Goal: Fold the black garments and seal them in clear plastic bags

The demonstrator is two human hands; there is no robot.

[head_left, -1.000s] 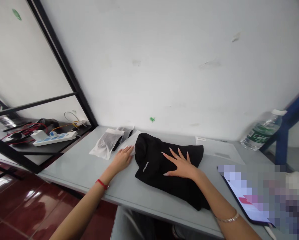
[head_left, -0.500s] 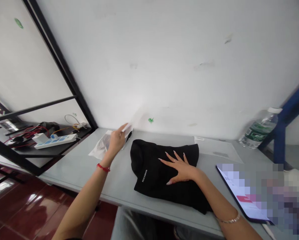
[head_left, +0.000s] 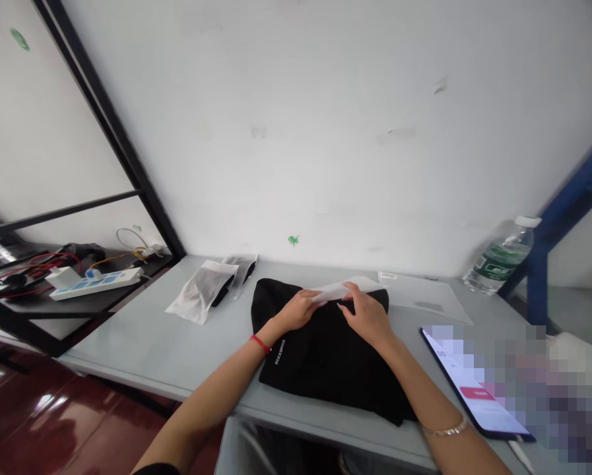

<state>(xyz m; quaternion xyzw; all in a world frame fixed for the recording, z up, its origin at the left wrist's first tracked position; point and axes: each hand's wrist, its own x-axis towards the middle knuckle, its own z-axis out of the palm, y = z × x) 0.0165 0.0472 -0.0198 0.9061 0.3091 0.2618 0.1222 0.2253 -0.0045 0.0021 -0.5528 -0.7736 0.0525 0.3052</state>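
A folded black garment (head_left: 335, 369) with white "ROCKBROS" lettering lies on the table in front of me. Over its far edge is a thin white sheet (head_left: 348, 289); I cannot tell whether it is paper or a flat plastic bag. My left hand (head_left: 296, 311) is closed on the sheet's left end, low against the cloth. At the sheet's middle, my right hand (head_left: 369, 321) pinches it between thumb and fingers. Both wrists rest over or beside the garment.
Frosted plastic bags (head_left: 201, 290) with dark contents lie at the back left. A flat translucent bag (head_left: 427, 300) is behind the garment on the right. A tablet (head_left: 478, 389), a water bottle (head_left: 501, 257) and a blue frame (head_left: 533, 264) stand right. A power strip (head_left: 98, 284) sits on the left shelf.
My left hand has brought the white sheet from the back left over to the garment. My right hand, earlier spread flat on the cloth, has moved up and now grips the sheet too.
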